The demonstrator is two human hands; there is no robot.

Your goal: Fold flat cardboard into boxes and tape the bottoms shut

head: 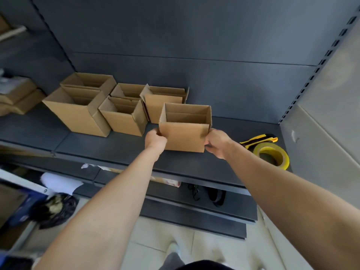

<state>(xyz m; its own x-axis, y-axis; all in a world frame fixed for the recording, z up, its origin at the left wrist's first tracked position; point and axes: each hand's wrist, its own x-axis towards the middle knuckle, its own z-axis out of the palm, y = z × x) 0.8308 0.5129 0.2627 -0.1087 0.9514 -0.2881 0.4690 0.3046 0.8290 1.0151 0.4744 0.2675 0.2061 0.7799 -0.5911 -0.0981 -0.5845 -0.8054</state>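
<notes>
Both bare arms stretch forward over a dark grey metal shelf [116, 147], the left hand [155, 140] and right hand [217, 142] pressed to opposite sides of an open-topped brown cardboard box [185, 137]. Fingers of each hand curl closed around the box's lower side edges. The box stands upright just beside five other open brown cardboard boxes [120, 117]; a yellow tape dispenser [270, 151] lies near the right hand.

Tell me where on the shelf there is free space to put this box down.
Bare shelf lies in front of the box row, left of the left hand. A narrow strip lies between the held box and the tape dispenser. The back left is crowded with boxes.
</notes>
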